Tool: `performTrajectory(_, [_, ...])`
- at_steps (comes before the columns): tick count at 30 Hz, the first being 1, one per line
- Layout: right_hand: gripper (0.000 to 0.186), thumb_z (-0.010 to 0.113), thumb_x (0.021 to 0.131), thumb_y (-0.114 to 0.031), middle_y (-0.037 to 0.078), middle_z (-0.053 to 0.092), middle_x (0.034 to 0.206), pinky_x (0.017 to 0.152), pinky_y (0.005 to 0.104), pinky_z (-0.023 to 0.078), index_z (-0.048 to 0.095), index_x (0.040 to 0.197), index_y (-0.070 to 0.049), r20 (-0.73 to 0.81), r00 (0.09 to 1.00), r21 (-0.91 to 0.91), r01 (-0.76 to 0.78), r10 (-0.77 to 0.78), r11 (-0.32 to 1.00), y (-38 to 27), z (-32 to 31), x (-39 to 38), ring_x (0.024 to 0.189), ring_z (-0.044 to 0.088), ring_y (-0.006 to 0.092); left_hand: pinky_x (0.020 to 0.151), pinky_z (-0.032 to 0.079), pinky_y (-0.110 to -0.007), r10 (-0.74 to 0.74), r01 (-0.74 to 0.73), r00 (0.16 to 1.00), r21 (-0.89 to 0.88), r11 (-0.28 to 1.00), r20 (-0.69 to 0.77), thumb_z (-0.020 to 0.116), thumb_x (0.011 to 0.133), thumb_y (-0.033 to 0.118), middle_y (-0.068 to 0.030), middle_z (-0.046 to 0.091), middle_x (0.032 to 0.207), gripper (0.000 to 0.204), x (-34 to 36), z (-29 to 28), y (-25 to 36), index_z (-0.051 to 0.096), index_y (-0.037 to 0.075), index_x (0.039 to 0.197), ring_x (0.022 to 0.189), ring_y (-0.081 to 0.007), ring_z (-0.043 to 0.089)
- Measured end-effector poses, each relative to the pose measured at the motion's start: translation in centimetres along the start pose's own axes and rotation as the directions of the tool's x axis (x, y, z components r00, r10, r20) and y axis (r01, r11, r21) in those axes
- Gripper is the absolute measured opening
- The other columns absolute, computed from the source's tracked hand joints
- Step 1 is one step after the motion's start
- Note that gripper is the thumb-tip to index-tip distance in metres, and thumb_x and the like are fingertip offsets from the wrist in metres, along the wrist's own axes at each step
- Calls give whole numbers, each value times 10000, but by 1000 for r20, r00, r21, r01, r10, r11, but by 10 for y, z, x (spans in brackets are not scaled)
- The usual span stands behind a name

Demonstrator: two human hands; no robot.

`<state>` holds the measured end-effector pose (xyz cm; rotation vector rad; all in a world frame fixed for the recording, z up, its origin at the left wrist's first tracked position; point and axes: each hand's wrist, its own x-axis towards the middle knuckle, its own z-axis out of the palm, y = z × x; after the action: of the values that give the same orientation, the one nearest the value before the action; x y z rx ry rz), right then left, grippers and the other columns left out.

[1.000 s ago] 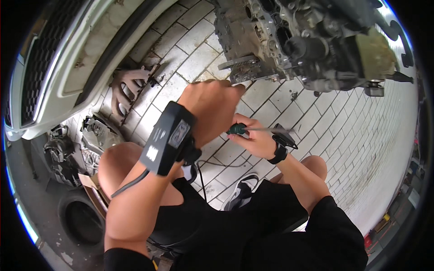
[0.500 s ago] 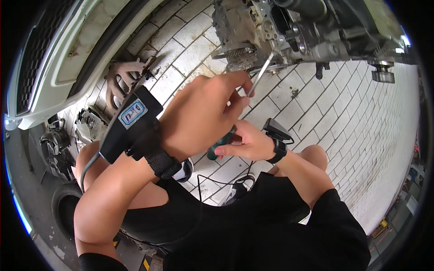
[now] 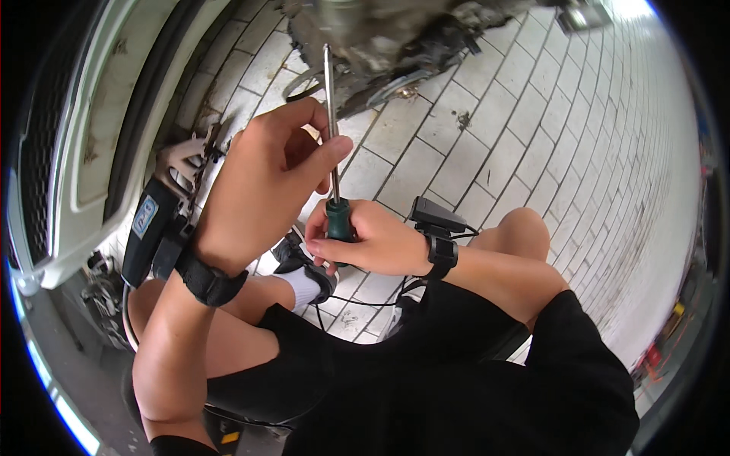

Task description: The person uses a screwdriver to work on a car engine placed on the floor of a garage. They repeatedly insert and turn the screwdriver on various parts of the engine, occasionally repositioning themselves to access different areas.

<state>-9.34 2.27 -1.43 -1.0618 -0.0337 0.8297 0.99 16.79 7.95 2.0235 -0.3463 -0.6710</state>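
Note:
A screwdriver (image 3: 339, 219) with a dark green handle and a long metal shaft stands nearly upright in the picture, its tip at the far end. My right hand (image 3: 380, 237) wraps its fingers and thumb round the handle. Higher up, my left hand (image 3: 262, 178) pinches the shaft between thumb and fingers. Beyond the hands hangs a dirty metal engine assembly (image 3: 403, 42), blurred in this frame. The screwdriver's tip overlaps the assembly in view; whether they touch I cannot tell.
A white car bumper (image 3: 84, 152) runs along the left. Beside it lies a rusty metal part (image 3: 182, 163) on the white tiled floor (image 3: 487, 144). Black devices with cables are strapped to both my wrists. One cable (image 3: 357, 302) hangs between my knees.
Both hands and the screwdriver have shifted left in the picture. The screwdriver now stands more upright, and more of its handle shows. The engine assembly has moved up and left in view.

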Motion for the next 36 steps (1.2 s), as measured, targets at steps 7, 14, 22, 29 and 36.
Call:
performTrajectory(7, [146, 653, 985, -123, 48, 684, 892, 750, 284, 565, 621, 1042, 8, -2, 1000, -7, -28, 28, 1000, 5, -17, -35, 807, 688, 121, 591, 435, -234, -66, 72, 996, -100, 992, 66, 664, 1032, 220, -7, 630, 665, 237, 4, 41, 2, 688, -11, 988, 633, -62, 603])
performTrajectory(14, [298, 684, 989, -316, 72, 710, 837, 695, 317, 541, 663, 1042, -23, 231, 970, -493, 56, 69, 868, -6, -43, -58, 767, 686, 142, 595, 426, -221, -106, 151, 977, -248, 957, 185, 639, 1055, 230, -8, 640, 704, 271, 0, 55, -4, 678, -9, 934, 644, -53, 601])
performTrajectory(22, [279, 656, 986, -278, 29, 627, 856, 531, 264, 512, 623, 1070, -14, 298, 949, -146, -66, 107, 987, -8, -71, -71, 638, 630, 107, 617, 430, -234, -125, 176, 965, -215, 961, 232, 639, 1056, 297, -23, 689, 705, 303, 21, 57, 4, 688, 21, 940, 645, -62, 616])
performTrajectory(29, [365, 732, 953, -344, 11, 610, 786, 507, 251, 446, 592, 1072, -28, 168, 982, -171, -52, 81, 984, -21, -75, -86, 603, 576, 86, 662, 448, -240, -154, 224, 956, -279, 934, 249, 608, 1073, 352, -53, 699, 722, 330, 27, 62, 4, 665, 42, 975, 663, -100, 654])
performTrajectory(36, [454, 868, 874, -299, -6, 537, 684, 543, 262, 380, 509, 924, -24, -324, 915, -460, 70, -241, 885, -30, -62, -119, 615, 482, 68, 682, 450, -245, -163, 242, 958, -357, 902, 238, 566, 1094, 359, -70, 703, 728, 341, 30, 71, 5, 656, 44, 1004, 672, -112, 649])
